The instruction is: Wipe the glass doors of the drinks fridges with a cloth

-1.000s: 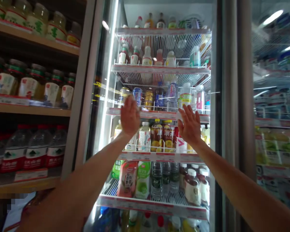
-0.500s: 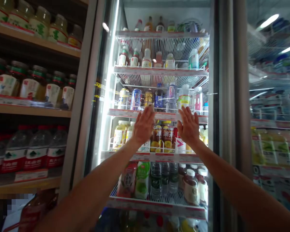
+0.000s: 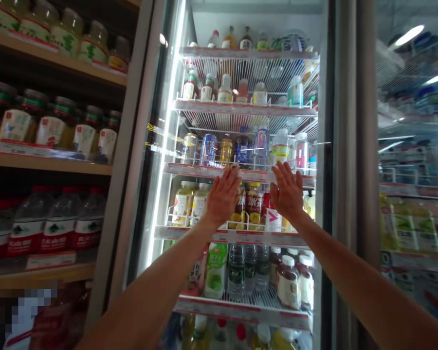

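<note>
My left hand is raised palm-forward against or just before the glass door of a lit drinks cooler, fingers stretched out. A small pale patch shows at its fingertips; whether it is a cloth or a reflection I cannot make out. To its right, my right hand is held up flat too, fingers spread, with nothing visible in it. Behind the hands are dark tea bottles and a clear bottle with a yellow-green label. A blue-and-silver can stands on the shelf above, left of my left hand.
Wooden shelves at left hold several jars and red-capped water bottles. Metal door frames stand at both sides of the cooler. Another glass-fronted cooler is at right. Green-labelled and clear bottles fill a lower shelf.
My left hand has shifted slightly right and down across the glass, closer to my right hand. My right hand is almost where it was. The view has moved slightly.
</note>
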A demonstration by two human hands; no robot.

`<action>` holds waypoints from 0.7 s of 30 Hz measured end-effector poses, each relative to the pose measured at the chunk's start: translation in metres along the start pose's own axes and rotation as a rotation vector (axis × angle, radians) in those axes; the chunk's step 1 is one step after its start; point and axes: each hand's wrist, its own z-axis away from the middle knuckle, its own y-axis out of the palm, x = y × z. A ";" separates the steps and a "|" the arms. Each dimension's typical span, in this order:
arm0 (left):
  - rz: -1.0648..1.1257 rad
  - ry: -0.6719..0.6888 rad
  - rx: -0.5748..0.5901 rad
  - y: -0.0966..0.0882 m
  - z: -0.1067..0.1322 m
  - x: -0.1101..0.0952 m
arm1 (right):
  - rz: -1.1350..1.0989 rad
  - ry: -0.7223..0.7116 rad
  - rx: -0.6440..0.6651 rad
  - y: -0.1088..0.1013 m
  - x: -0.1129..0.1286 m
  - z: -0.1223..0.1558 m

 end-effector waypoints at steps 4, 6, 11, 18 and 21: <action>-0.011 -0.019 -0.002 -0.009 0.004 0.020 | -0.003 -0.017 0.006 0.000 -0.002 0.001; -0.041 -0.157 -0.069 -0.017 0.009 0.043 | -0.006 -0.008 0.010 0.000 0.005 0.005; -0.048 -0.089 -0.055 -0.011 0.017 0.023 | -0.023 -0.092 0.071 0.003 0.038 0.019; -0.046 -0.012 -0.048 -0.026 0.048 0.046 | 0.001 -0.109 0.043 0.004 0.045 0.026; -0.083 -0.267 -0.183 -0.033 0.057 0.073 | 0.006 -0.089 0.043 0.004 0.045 0.027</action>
